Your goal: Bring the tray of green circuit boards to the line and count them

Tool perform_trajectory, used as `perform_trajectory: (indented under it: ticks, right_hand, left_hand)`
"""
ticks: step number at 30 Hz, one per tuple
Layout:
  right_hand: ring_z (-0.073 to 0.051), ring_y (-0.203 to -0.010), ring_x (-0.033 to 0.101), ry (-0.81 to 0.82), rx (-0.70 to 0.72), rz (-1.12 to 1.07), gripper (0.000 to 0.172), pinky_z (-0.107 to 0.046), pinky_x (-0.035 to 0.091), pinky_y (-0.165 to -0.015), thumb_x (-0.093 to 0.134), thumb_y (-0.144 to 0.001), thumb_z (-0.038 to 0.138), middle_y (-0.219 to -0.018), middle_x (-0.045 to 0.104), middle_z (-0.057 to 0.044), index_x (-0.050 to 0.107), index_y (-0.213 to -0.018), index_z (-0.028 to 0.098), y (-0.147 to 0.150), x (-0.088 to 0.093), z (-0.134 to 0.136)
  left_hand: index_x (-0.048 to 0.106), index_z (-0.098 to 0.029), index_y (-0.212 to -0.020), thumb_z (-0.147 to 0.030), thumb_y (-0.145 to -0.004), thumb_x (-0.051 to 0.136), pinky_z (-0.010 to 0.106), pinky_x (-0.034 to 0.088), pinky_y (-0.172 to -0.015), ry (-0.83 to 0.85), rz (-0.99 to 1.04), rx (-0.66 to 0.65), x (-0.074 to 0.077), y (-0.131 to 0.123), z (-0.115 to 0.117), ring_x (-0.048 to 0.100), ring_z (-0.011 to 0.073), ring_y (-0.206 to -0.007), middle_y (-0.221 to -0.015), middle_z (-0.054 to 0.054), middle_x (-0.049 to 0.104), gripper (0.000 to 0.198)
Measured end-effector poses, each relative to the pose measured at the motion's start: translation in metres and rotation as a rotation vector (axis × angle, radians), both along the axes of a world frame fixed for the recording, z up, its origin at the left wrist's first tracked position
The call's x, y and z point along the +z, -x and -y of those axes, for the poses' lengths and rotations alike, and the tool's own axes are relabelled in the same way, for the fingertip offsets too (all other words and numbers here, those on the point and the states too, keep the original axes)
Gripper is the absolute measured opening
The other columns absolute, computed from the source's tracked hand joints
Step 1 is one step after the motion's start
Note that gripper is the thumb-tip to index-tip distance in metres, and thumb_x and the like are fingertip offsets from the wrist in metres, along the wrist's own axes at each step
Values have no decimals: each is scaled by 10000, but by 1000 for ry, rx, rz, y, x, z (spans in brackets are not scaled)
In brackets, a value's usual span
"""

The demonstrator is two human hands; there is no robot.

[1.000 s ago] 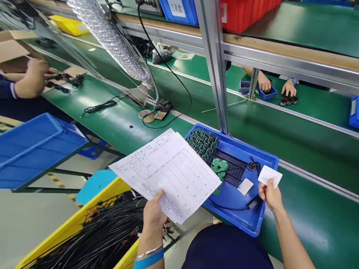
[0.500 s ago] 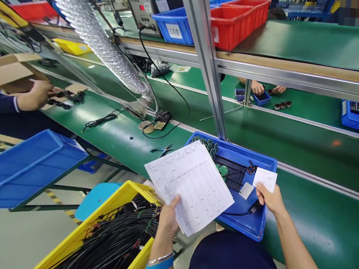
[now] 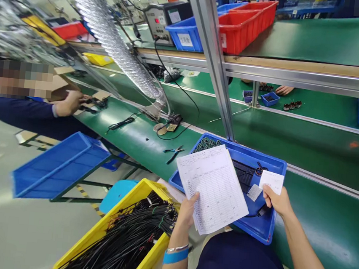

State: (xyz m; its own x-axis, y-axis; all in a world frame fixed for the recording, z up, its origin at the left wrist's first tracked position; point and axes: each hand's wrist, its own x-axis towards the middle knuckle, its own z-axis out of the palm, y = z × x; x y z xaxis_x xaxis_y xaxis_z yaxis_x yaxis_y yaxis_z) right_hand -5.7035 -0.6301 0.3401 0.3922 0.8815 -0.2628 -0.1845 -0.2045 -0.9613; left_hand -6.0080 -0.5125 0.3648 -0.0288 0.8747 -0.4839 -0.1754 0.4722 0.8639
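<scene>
My left hand (image 3: 187, 213) pinches the lower edge of a printed form sheet (image 3: 214, 186), which it holds over the left part of a blue tray (image 3: 264, 229). My right hand (image 3: 277, 200) grips a small white card (image 3: 272, 181) above the tray's right side. The tray sits at the near edge of the green conveyor table (image 3: 317, 224). It holds dark coiled parts (image 3: 206, 144), black strips and another small white label (image 3: 254, 192). A blue band circles my left wrist.
A yellow bin (image 3: 141, 266) of black cables stands at my lower left, with a blue bin (image 3: 58, 167) on a rack beyond it. Pliers (image 3: 174, 151) lie on the table. A co-worker's hand (image 3: 71, 102) works at left. Other hands (image 3: 283, 90) show beyond the aluminium post (image 3: 215, 70).
My left hand has carried the form sheet to the right, over the tray. The view has swung left and up. My right hand keeps the card.
</scene>
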Motion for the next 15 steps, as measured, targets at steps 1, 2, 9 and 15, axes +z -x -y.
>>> perform_trajectory:
  ticks: [1,2,9,15]
  right_hand:
    - [-92,-328,411,9,3,3,499,-224,353,-377,625,-772,617,-375,474,19,548,-575,166,0,1,1]
    - [-96,-326,409,17,5,8,496,-228,353,-379,627,-769,615,-368,472,10,548,-565,170,0,3,2]
    - [-113,-350,418,51,42,37,464,-239,378,-392,651,-764,587,-378,470,-10,552,-561,182,-2,1,3]
    - [-101,-358,412,78,20,-54,479,-238,370,-365,729,-674,604,-440,509,-17,562,-586,163,1,-7,-3]
  left_hand:
    - [657,-121,-1067,-219,-756,715,480,355,-1117,-3,9,-11,0,-2,2,599,294,-1150,-1203,132,660,332]
    - [664,-109,-1054,-227,-739,730,475,367,-1108,-7,23,-24,1,-4,4,612,298,-1127,-1179,141,671,342]
    - [682,-58,-1058,-278,-657,803,497,451,-1002,-54,134,-125,12,-11,9,649,334,-1022,-1088,189,696,473]
    - [697,-81,-1045,-296,-641,823,471,443,-1011,-59,158,-141,18,-11,16,645,320,-1026,-1120,178,689,475]
